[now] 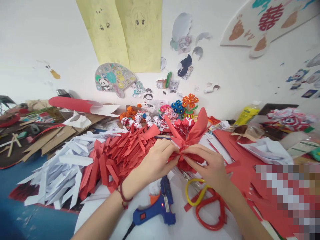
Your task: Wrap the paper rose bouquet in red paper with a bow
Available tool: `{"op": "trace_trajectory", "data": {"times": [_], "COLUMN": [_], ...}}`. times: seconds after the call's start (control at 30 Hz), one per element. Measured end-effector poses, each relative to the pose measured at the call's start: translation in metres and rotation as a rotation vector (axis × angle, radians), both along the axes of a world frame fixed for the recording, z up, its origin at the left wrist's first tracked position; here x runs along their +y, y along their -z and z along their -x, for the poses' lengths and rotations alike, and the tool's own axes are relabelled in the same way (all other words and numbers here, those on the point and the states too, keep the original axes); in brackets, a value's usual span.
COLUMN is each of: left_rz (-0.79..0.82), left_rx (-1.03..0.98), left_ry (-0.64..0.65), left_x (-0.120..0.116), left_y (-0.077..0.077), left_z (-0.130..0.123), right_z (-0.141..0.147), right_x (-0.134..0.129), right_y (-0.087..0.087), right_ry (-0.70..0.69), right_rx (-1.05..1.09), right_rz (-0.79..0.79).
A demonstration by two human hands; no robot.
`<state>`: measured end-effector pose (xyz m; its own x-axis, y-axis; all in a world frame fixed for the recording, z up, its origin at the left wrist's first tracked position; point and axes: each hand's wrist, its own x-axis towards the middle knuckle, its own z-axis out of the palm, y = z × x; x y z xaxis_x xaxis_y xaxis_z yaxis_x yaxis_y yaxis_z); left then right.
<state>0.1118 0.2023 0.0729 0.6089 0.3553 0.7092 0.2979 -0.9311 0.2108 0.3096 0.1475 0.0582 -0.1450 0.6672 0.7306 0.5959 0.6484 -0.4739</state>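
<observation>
My left hand point(162, 155) and my right hand point(210, 163) meet at the middle of the view. Their thumbs and fingertips pinch a piece of folded red paper point(198, 126), gathered at its centre with long petal-like ends fanning upward. Below them, on a white surface, lies a blue hot glue gun point(152, 210) with a small red light lit. To its right, under my right wrist, are scissors point(222, 211) with red and yellow handle loops; their blades are mostly hidden. Left of my left hand is a heap of folded red paper strips point(127, 150).
Folded white paper strips point(65, 170) pile up farther left. Red paper sheets point(240, 153) cover the right side. Along the wall stand red-and-white paper flowers point(150, 121), an orange flower pot point(190, 103) and a yellow bottle point(247, 113). Cardboard pieces point(53, 140) lie at left.
</observation>
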Motion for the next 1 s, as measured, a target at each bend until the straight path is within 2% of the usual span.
{"op": "trace_trajectory", "data": {"times": [0.73,1.0], "left_rz": [0.091,0.136], "left_rx": [-0.027,0.014], "left_ry": [-0.021,-0.029], "left_x": [-0.0012,0.0014], "left_y": [0.0025,0.0044], "left_z": [-0.0011,-0.0020], "right_z": [-0.0002,-0.0004], "right_x": [-0.0036,-0.0007], "right_y": [-0.0010,0.0009], "right_ry": [0.023,0.025], "right_rx": [-0.008,0.019], "right_rz": [0.051,0.139]}}
